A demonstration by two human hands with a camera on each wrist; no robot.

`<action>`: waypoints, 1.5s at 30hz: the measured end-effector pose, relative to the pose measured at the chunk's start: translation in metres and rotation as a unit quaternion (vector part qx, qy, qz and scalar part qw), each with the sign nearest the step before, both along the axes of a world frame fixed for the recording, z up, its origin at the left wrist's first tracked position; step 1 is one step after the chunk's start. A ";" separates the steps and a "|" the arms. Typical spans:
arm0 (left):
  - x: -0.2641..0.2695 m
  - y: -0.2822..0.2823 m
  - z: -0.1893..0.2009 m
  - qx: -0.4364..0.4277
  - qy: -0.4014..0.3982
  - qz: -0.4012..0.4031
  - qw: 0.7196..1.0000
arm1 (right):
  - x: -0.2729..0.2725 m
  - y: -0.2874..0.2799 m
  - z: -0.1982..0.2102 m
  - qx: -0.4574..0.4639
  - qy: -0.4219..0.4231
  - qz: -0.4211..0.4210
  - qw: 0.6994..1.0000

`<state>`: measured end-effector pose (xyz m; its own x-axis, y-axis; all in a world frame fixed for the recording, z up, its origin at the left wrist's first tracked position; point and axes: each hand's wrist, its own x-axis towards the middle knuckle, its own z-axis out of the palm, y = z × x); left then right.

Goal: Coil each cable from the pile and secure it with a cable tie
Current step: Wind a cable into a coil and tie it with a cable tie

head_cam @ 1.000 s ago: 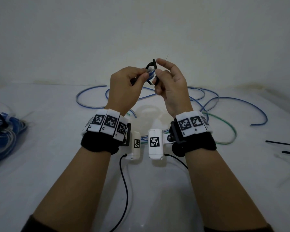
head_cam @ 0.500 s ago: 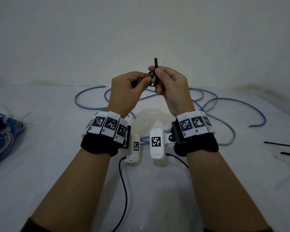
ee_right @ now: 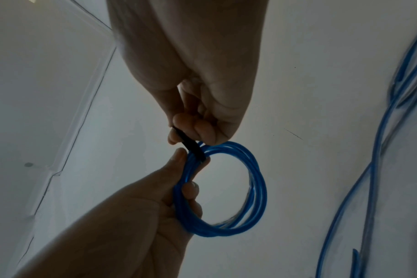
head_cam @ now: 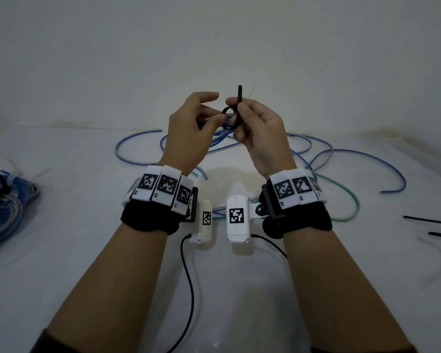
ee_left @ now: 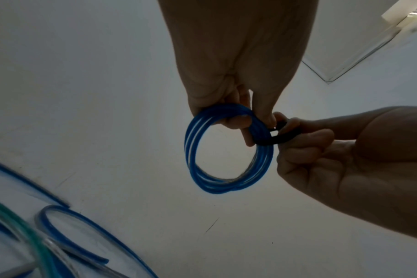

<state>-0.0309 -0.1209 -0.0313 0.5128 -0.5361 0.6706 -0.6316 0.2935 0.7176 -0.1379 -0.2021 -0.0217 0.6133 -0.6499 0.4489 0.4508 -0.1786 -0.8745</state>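
Holding both hands raised above the worktop (head_cam: pixel 61 263), you have a small blue coil (ee_left: pixel 226 150) between them. Your left hand (head_cam: pixel 189 138) makes the grip on the coil: thumb and curled fingers pinch its bundled turns at the top, with the index finger lifted free and pointing toward the other hand. Your right hand (head_cam: pixel 260 133) makes a closed grip on the black cable tie (head_cam: pixel 236 115), thumb against the curled fingers, pinching the strap just beside the left-hand grip. The tie is looped round the coil's turns right next to your left fingertips, and its free tail sticks straight up above your right thumb. The rest of the coil hangs below both grips as an open ring, clear of the worktop. Beyond and beneath your hands the loose blue cables (head_cam: pixel 341 159) sprawl on the worktop, with one green cable (head_cam: pixel 351 200) running under your right wrist. Far out to the left of your left-hand grip lies a heap of bundled blue cables (head_cam: pixel 8 207); far out to the right of your right-hand grip lie spare black ties (head_cam: pixel 428 221).
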 end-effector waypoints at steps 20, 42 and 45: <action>0.005 -0.001 0.001 -0.027 0.051 0.043 0.997 | 0.000 0.009 0.003 0.054 0.090 0.028 0.994; 0.010 0.003 0.000 0.004 0.030 0.040 0.999 | -0.001 0.006 0.001 0.017 0.125 0.036 0.991; 0.010 0.003 0.000 0.001 0.030 0.039 0.999 | 0.000 0.007 0.002 0.019 0.122 0.042 0.991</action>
